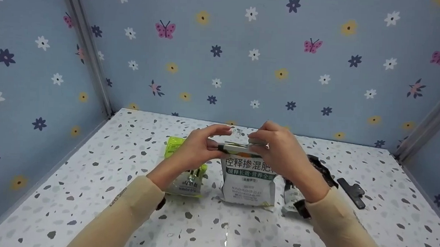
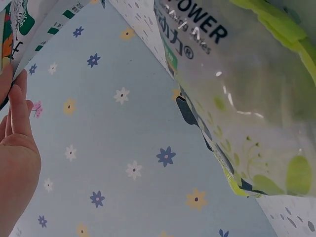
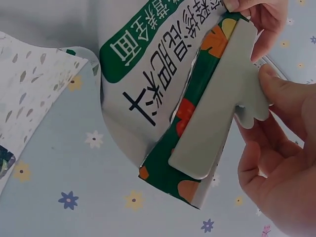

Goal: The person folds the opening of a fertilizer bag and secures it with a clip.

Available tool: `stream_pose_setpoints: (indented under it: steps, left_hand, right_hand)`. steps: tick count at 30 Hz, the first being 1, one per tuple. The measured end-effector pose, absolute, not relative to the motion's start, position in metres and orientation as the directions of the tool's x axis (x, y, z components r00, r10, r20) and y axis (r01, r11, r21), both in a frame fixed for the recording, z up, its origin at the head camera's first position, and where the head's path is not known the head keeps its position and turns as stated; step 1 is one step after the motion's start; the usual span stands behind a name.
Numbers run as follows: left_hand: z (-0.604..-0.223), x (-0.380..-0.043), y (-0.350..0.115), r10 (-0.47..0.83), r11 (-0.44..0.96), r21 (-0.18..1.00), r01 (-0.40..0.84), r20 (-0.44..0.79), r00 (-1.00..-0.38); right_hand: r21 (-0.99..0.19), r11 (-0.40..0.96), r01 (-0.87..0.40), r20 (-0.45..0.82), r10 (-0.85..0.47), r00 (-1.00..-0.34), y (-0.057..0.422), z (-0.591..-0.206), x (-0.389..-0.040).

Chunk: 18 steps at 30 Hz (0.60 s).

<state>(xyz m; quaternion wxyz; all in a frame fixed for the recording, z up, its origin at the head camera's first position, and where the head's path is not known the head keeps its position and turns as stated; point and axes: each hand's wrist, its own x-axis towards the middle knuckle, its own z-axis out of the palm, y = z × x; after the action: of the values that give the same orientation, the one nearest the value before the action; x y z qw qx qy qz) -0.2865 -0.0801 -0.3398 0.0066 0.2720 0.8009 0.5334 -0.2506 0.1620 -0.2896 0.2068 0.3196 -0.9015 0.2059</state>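
Observation:
A white fertilizer bag (image 1: 248, 188) with dark lettering stands upright on the table, its top folded over into a green strip with orange and red shapes. Across that fold lies a pale grey-green bag clip (image 3: 217, 108). My right hand (image 1: 283, 150) pinches the clip's handle, thumb on one side and fingers on the other. With thumb and fingers, my left hand (image 1: 193, 146) pinches the other end of the fold; it shows at the upper edge of the right wrist view. Its upper finger is raised above the bag.
A lime-green and clear bag (image 1: 183, 187) stands left of the white one, partly behind my left arm. To the right, a black and white bag (image 1: 293, 195) is partly covered by my right forearm. A black clip (image 1: 352, 192) lies beyond it. Flowered walls (image 1: 238, 35) enclose the speckled table (image 1: 189, 226).

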Motion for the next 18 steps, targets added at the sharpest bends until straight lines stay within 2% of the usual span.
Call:
stream_pose_setpoints:
  steps: [5,10,15,18]
  left_hand:
    - [-0.343,-0.287,-0.08,0.447,0.227,0.896,0.381,0.251,-0.859]
    - [-0.346,-0.289,-0.078,0.411,0.28,0.878,0.388,0.256,-0.875]
    - [-0.353,-0.293,-0.078,0.388,0.279,0.886,0.369,0.248,-0.888]
    - [-0.359,-0.296,-0.078,0.385,0.262,0.905,0.336,0.222,-0.896]
  right_hand:
    - [-0.37,0.7,-0.611,0.494,-0.408,-0.767,0.178,-0.297,-0.255]
    - [-0.54,0.653,-0.531,0.453,-0.307,-0.837,0.201,-0.315,-0.262]
    - [-0.722,0.589,-0.364,0.298,-0.211,-0.931,0.218,-0.339,-0.267]
    - [-0.853,0.47,-0.226,0.145,-0.202,-0.968,0.224,-0.352,-0.27]
